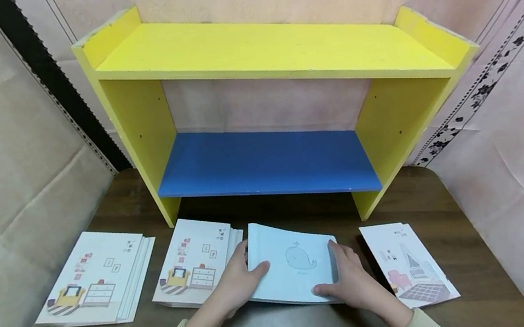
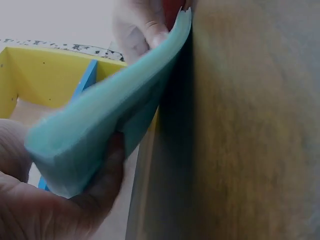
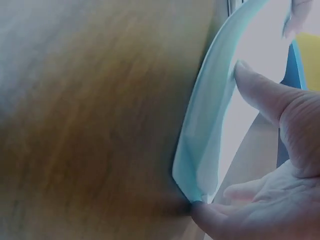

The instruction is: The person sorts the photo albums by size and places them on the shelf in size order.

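A stack of light-blue notebooks [image 1: 275,261], the top cover bearing a whale drawing, is held between both hands above the table's front middle. My left hand [image 1: 237,279] grips its left edge, thumb on the cover and fingers beneath. On the right edge my right hand [image 1: 354,277] grips likewise, its thumb lying on the cover. The stack [image 2: 107,107] looks bowed in the left wrist view. In the right wrist view, thumb and fingers of the right hand [image 3: 295,135] pinch the stack [image 3: 200,135], whose lower edge is close to the table.
A yellow shelf unit [image 1: 271,46] with a blue lower board [image 1: 266,160] stands behind. White booklets lie in one stack [image 1: 90,277] at far left and another stack [image 1: 191,264] beside my left hand. More white booklets [image 1: 409,265] lie right, on the brown table [image 1: 481,278].
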